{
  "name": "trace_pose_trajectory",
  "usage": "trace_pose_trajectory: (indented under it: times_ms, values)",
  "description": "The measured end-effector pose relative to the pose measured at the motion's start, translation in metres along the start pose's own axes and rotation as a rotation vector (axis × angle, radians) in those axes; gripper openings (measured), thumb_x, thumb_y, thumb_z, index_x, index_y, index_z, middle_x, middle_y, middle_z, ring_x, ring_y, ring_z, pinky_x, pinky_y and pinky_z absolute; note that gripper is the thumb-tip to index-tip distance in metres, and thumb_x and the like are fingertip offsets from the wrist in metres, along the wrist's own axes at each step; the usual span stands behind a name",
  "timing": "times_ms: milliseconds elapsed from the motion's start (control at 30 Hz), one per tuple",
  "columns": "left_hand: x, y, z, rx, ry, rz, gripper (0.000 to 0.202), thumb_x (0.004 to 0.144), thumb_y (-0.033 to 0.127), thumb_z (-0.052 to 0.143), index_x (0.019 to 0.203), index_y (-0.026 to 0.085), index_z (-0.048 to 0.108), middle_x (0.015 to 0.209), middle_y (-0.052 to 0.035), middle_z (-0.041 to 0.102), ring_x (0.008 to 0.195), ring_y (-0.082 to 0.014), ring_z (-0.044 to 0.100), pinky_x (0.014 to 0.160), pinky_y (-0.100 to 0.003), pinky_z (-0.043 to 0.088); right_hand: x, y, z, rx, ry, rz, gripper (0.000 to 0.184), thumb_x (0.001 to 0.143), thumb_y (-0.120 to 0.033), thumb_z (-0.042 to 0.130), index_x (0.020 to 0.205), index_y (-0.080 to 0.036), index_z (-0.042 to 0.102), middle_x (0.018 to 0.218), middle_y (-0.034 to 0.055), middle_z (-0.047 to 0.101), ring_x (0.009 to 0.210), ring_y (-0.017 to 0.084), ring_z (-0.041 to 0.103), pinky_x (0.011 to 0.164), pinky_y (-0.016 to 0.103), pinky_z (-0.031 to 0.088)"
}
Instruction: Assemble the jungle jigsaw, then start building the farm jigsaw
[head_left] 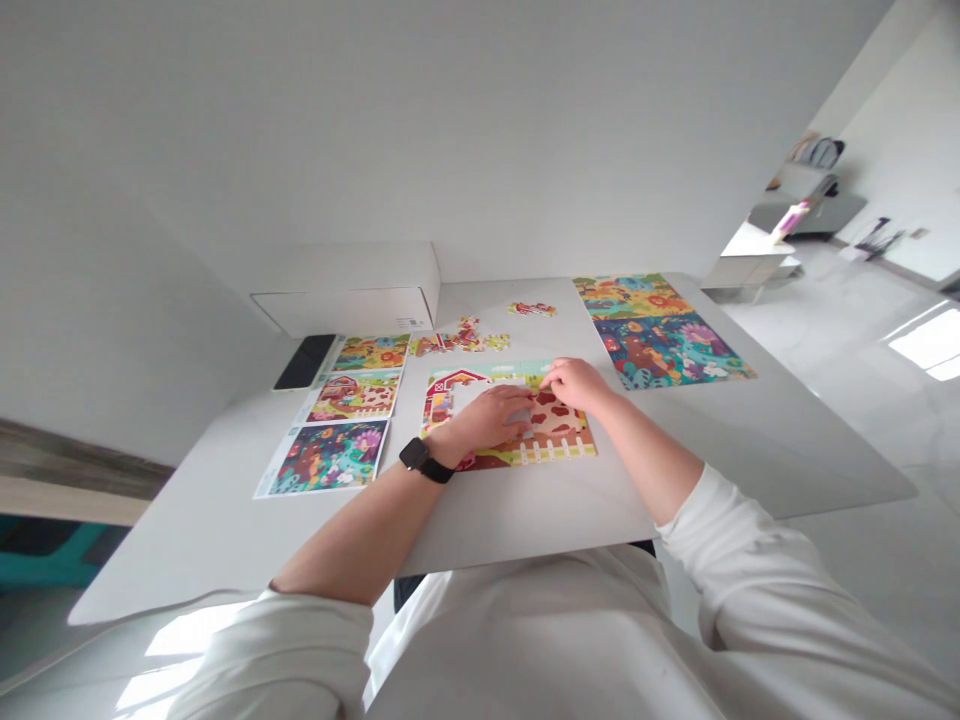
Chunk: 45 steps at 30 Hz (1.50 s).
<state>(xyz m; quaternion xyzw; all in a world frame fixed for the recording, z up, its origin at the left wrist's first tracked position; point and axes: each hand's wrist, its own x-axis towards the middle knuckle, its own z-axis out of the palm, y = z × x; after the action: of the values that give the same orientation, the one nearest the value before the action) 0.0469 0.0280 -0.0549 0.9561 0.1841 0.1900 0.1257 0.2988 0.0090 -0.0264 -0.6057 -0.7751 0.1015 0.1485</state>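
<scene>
A partly assembled farm jigsaw puzzle (559, 450) lies on the table in front of me, with a red barn, a brown-spotted cow and a white fence. There is a gap in its middle. My left hand (491, 415), with a black watch on the wrist, rests flat over the gap and the puzzle's left part, fingers stretched out. At the upper right of the puzzle, above the cow, my right hand (574, 385) has its fingers bent and pressed together. Whatever its fingertips hold is hidden. Loose puzzle pieces (469, 338) lie in a heap beyond the puzzle.
A few joined pieces (532, 309) lie farther back. Two finished puzzles (671, 350) sit at the right. On the left are a sheet with three reference pictures (330, 455), a black phone (305, 362) and a white box (345, 310) against the wall.
</scene>
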Motion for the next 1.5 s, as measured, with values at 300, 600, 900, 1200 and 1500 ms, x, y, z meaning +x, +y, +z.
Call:
trace_pose_trajectory:
  times_ms: [300, 600, 900, 1200, 1500]
  values:
    - [0.0, 0.003, -0.007, -0.005, 0.029, -0.002, 0.032, 0.1, 0.028, 0.069, 0.131, 0.022, 0.077, 0.142, -0.0123, 0.074, 0.132, -0.0287, 0.069, 0.117, -0.045, 0.053, 0.001, 0.004, 0.001, 0.008, 0.004, -0.068, 0.041, 0.088, -0.004, 0.057, 0.094, -0.027, 0.09, 0.102, 0.0032, 0.082, 0.093, 0.02, 0.074, 0.087, 0.029, 0.055]
    - [0.003, 0.01, -0.019, -0.066, 0.143, -0.271, 0.044, 0.095, 0.006, 0.049, 0.125, 0.022, 0.077, 0.105, -0.0085, 0.081, 0.1, -0.0253, 0.075, 0.093, -0.037, 0.057, 0.003, 0.016, 0.008, 0.131, 0.103, -0.035, 0.04, 0.086, -0.004, 0.054, 0.087, -0.027, 0.087, 0.103, 0.0035, 0.082, 0.093, 0.02, 0.074, 0.087, 0.031, 0.055]
    - [-0.016, -0.033, -0.07, -0.421, 0.779, -0.702, 0.02, 0.103, 0.033, 0.055, 0.101, 0.023, 0.072, 0.062, 0.0016, 0.056, 0.058, -0.0177, 0.057, 0.063, -0.026, 0.046, 0.026, 0.028, -0.001, 0.267, 0.221, 0.11, 0.011, 0.089, -0.035, 0.071, 0.087, -0.025, 0.073, 0.084, 0.0025, 0.078, 0.076, 0.021, 0.069, 0.073, 0.031, 0.05]
    - [-0.025, -0.065, -0.073, -0.987, 1.081, -0.877, 0.019, 0.089, 0.035, 0.069, 0.1, 0.02, 0.066, 0.05, 0.0106, 0.04, 0.047, -0.011, 0.045, 0.055, -0.021, 0.045, 0.076, 0.036, -0.007, 0.262, 0.246, 0.141, 0.015, 0.087, -0.025, 0.065, 0.099, -0.024, 0.075, 0.075, -0.001, 0.073, 0.072, 0.019, 0.067, 0.076, 0.03, 0.049]
    - [-0.027, -0.065, -0.073, -1.116, 1.091, -0.907, 0.023, 0.087, 0.036, 0.072, 0.103, 0.021, 0.065, 0.055, 0.011, 0.04, 0.049, -0.01, 0.045, 0.057, -0.021, 0.047, 0.141, 0.008, 0.022, 0.05, -0.003, 0.02, 0.031, 0.093, -0.022, 0.069, 0.123, -0.022, 0.079, 0.11, 0.0095, 0.081, 0.098, 0.023, 0.074, 0.091, 0.032, 0.053]
